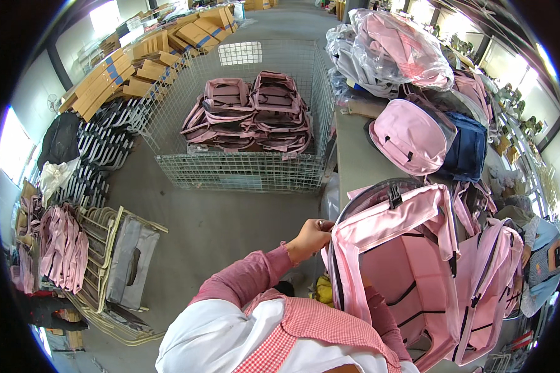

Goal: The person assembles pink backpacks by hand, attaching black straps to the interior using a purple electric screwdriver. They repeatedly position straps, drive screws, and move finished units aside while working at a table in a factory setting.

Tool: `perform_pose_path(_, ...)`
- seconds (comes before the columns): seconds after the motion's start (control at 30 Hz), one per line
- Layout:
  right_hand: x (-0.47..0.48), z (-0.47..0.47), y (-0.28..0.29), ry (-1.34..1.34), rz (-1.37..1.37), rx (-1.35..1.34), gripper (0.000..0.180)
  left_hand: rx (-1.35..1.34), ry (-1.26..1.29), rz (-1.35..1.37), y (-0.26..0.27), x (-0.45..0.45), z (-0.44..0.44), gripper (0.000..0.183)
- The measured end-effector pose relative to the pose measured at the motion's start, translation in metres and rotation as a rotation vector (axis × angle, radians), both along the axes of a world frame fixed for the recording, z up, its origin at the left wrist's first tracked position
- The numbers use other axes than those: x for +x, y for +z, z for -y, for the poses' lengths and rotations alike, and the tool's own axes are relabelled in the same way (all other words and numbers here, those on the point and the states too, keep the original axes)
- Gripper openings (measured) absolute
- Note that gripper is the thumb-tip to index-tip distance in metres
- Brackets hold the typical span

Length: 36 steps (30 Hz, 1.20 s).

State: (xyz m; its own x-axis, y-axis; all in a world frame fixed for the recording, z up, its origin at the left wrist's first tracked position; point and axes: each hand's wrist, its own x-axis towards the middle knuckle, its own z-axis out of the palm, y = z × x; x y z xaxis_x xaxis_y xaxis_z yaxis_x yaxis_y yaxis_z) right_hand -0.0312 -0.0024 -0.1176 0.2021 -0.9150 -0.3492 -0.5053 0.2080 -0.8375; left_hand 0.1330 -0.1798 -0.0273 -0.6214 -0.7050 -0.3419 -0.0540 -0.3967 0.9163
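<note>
My left hand [311, 240] pinches the left edge of a pink fabric bag [396, 219] with black mesh and dark trim. The bag stands open towards me, showing its pink lining and black straps inside. A black plastic buckle [394, 196] sits on its upper rim. My right forearm reaches behind the bag's near pink edge. Only a sliver of my right hand [367, 282] shows there, so its grip is hidden. Right of this bag, another pink bag [485, 289] leans close by. Beyond it, a rounded pink bag [408, 137] lies on the table [361, 158].
A wire mesh cage [242, 170] holds stacked pink bags [252, 112]. Plastic-wrapped pink pieces [401, 46] and a navy bag [464, 147] lie on the right. At left are a metal-frame rack [98, 265], hanging pink pieces [63, 247] and cardboard boxes [149, 70]. A person [541, 261] is at far right.
</note>
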Motion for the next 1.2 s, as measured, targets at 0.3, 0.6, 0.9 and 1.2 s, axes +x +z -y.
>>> perform_pose_path(0.3,-0.025,0.011,0.025,-0.172,0.137,-0.066,0.039,-0.126,-0.14,-0.257,0.026,0.02,0.005,0.041)
perform_pose_path(0.6,0.042,-0.081,0.132,-0.564,0.895,0.087,0.041,-0.106,-0.224,-0.558,0.071,0.016,-0.024,0.043)
perform_pose_path(0.9,0.059,-0.081,0.156,-0.587,0.962,0.12,0.043,-0.096,-0.264,-0.551,0.056,0.018,-0.023,0.048)
perform_pose_path(1.2,0.056,-0.053,0.164,-0.572,0.988,0.167,0.045,0.009,-0.041,-0.455,0.049,0.042,0.001,0.037)
